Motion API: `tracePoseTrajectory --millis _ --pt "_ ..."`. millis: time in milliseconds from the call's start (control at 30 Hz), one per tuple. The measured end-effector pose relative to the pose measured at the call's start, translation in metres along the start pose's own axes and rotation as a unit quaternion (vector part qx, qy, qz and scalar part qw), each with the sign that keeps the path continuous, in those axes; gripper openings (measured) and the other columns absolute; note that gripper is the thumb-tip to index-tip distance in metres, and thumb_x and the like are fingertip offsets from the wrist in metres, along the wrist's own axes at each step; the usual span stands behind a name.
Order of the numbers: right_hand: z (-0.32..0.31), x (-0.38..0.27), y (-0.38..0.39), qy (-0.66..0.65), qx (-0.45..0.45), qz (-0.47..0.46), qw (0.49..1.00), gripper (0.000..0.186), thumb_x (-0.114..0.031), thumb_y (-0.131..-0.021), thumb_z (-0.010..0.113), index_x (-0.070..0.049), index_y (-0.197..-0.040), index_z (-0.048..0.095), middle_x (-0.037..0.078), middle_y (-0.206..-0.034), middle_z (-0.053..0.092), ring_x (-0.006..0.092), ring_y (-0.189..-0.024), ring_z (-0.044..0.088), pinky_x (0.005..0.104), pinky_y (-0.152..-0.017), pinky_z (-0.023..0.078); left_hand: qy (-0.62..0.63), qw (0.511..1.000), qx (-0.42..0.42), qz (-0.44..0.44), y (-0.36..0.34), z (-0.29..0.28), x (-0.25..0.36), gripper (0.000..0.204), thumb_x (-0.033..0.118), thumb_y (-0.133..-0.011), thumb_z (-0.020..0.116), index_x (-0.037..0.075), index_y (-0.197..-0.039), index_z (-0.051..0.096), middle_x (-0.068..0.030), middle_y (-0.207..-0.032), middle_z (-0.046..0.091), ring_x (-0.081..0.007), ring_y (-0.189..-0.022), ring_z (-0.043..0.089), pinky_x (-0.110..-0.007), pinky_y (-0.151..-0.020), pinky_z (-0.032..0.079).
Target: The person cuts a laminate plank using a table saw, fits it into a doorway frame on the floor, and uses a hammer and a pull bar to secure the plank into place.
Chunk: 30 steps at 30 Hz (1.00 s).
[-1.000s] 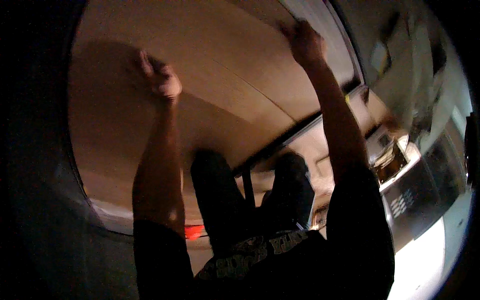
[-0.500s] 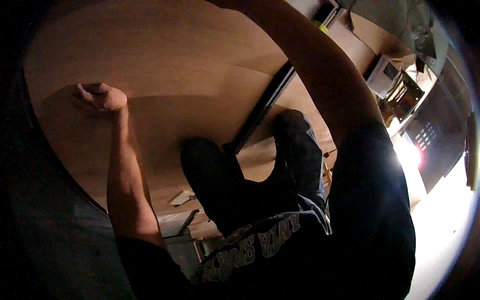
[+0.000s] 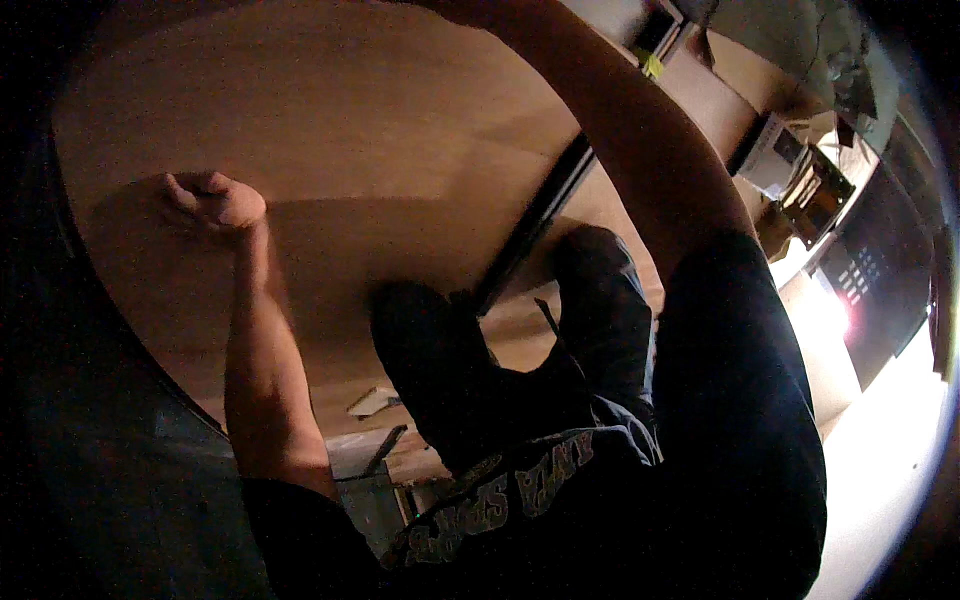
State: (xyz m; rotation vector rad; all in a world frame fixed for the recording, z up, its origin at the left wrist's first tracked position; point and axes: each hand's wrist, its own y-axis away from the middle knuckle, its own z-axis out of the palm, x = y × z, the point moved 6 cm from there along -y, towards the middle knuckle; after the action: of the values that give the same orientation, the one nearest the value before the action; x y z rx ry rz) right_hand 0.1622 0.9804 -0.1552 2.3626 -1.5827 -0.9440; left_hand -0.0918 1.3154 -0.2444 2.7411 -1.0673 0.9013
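Wooden board (image 3: 340, 135), maybe touched by left hand (image 3: 225, 207) with parted fingers (image 3: 172, 187); under right arm (image 3: 645, 125), fingers now gone from sight.

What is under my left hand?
The brown board shows around your left hand, shadowed beside the fingers. The patch directly beneath is covered, so I can't tell what's there.

Pale, block-shaped lettering (image 3: 515, 490) stands upside down on the black short-sleeved fabric shirt (image 3: 640, 520), along its visible far edge; any marks on the white, dark-patched rectangular box (image 3: 772, 162) are too small to read
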Motion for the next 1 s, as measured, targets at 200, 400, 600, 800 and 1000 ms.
tracePoseTrajectory --millis 200,400,600,800,1000 --pt "0.000 -0.004 0.005 0.007 0.001 -0.005 1.000 0.051 -0.050 -0.099 0.066 -0.006 -0.124 0.057 0.021 -0.111 0.071 0.0405 -0.100 0.069 0.0522 -0.082 0.055 0.028 0.999 0.015 0.015 -0.002 0.001 -0.008 0.055 0.037 -0.099 0.050 0.007 -0.146 0.055 -0.0280 -0.148 0.050 -0.0473 -0.140 0.043 -0.059 -0.114 0.038" --pt "-0.005 0.008 -0.004 0.006 -0.015 0.017 1.000 0.045 -0.043 -0.097 0.071 -0.007 -0.120 0.057 0.021 -0.106 0.071 0.0417 -0.096 0.069 0.0526 -0.078 0.055 -0.026 0.999 0.024 0.035 0.000 0.001 0.011 0.063 0.053 -0.103 0.045 0.007 -0.144 0.056 -0.0271 -0.150 0.048 -0.0461 -0.136 0.047 -0.062 -0.111 0.039" --pt "-0.001 -0.016 0.006 -0.013 0.046 -0.031 0.998 0.043 -0.038 -0.094 0.075 -0.006 -0.116 0.059 0.022 -0.106 0.070 0.0438 -0.095 0.068 0.0524 -0.077 0.054 0.011 0.994 0.076 0.083 -0.009 -0.008 -0.009 0.081 0.074 -0.100 0.039 0.007 -0.140 0.060 -0.0266 -0.147 0.051 -0.0477 -0.132 0.049 -0.061 -0.109 0.041" --pt "0.000 -0.008 -0.003 -0.041 0.040 -0.038 0.998 0.041 -0.039 -0.095 0.075 -0.006 -0.113 0.059 0.021 -0.105 0.070 0.0422 -0.092 0.068 0.0499 -0.076 0.054 -0.054 0.986 0.079 0.133 -0.009 -0.008 0.009 0.080 0.074 -0.101 0.037 0.007 -0.138 0.062 -0.0270 -0.141 0.056 -0.0489 -0.127 0.054 -0.060 -0.108 0.042" --pt "-0.007 -0.010 0.002 0.002 -0.001 0.020 1.000 0.041 -0.041 -0.099 0.069 -0.004 -0.115 0.062 0.021 -0.106 0.071 0.0389 -0.090 0.069 0.0484 -0.076 0.055 -0.034 0.997 0.043 0.060 -0.002 -0.010 -0.001 0.069 0.062 -0.102 0.043 0.009 -0.143 0.059 -0.0260 -0.147 0.053 -0.0479 -0.134 0.050 -0.059 -0.112 0.040"
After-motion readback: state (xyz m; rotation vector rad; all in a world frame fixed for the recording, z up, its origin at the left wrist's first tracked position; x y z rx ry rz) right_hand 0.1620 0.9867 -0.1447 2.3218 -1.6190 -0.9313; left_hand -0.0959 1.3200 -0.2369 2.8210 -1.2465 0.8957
